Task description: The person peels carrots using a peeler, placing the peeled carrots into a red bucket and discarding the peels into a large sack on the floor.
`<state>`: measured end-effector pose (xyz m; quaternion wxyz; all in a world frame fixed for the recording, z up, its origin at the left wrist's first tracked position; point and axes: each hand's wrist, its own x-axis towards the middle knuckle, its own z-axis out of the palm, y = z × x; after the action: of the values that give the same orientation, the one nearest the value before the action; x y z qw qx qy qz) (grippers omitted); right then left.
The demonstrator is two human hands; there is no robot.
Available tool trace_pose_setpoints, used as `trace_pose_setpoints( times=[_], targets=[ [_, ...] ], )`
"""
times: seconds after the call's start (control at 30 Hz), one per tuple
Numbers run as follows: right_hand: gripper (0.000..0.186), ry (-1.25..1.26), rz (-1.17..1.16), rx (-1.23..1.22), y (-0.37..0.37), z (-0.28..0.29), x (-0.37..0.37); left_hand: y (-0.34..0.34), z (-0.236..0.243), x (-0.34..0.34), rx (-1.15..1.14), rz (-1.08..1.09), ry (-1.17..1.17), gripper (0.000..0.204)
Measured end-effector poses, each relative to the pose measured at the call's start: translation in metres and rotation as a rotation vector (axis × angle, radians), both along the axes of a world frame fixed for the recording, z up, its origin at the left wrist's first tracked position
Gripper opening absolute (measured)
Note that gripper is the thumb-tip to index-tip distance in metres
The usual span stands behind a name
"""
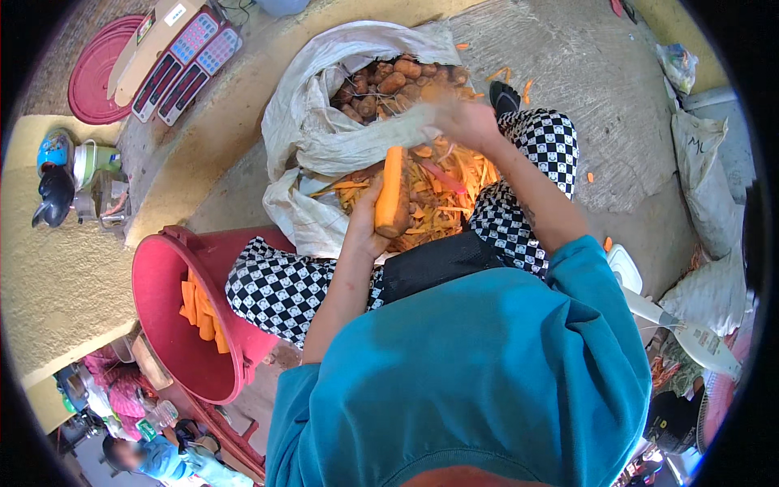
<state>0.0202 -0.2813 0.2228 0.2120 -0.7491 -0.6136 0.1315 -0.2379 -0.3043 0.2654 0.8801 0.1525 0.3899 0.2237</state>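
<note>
My left hand (368,217) is wrapped round a thick carrot (393,188) that stands nearly upright. One side of the carrot is bare, bright orange; the lower right side keeps its brown skin. My right hand (464,123) is up and to the right of it, apart from the carrot, over the sack's edge. Motion smears its fingers, so what it may hold cannot be made out. Beneath both hands spreads a heap of orange peelings (438,203), with a pinkish strip (444,176) among them. Beyond, an open white sack (296,122) holds many brown unpeeled carrots (392,83).
At my left a tipped red bucket (182,349) contains several peeled carrots (200,312). Two digital scales (187,69) lie at the upper left near a red lid (97,77). White sacks (702,174) and a white fan (702,345) are at the right. A person (154,454) is at the lower left.
</note>
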Motion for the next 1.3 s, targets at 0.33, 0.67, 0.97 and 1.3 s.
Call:
trace_pose_setpoints(
  times=[0.33, 0.67, 0.97, 1.3],
  targets=[
    [0.039, 0.086, 0.507, 0.306, -0.033, 0.062, -0.085, 0.004, -0.016, 0.008, -0.006, 0.106, 0.004, 0.031],
    [0.036, 0.265, 0.593, 0.367, -0.025, 0.046, -0.088, 0.004, -0.011, 0.0, 0.041, 0.083, -0.042, 0.031],
    [0.044, -0.347, 0.038, -0.123, 0.019, -0.016, 0.029, 0.0, 0.014, -0.005, 0.025, -0.162, -0.183, 0.04],
    [0.042, 0.088, 0.169, 0.082, -0.015, 0.046, -0.042, 0.004, -0.011, 0.005, 0.015, -0.002, 0.032, 0.036]
  ],
)
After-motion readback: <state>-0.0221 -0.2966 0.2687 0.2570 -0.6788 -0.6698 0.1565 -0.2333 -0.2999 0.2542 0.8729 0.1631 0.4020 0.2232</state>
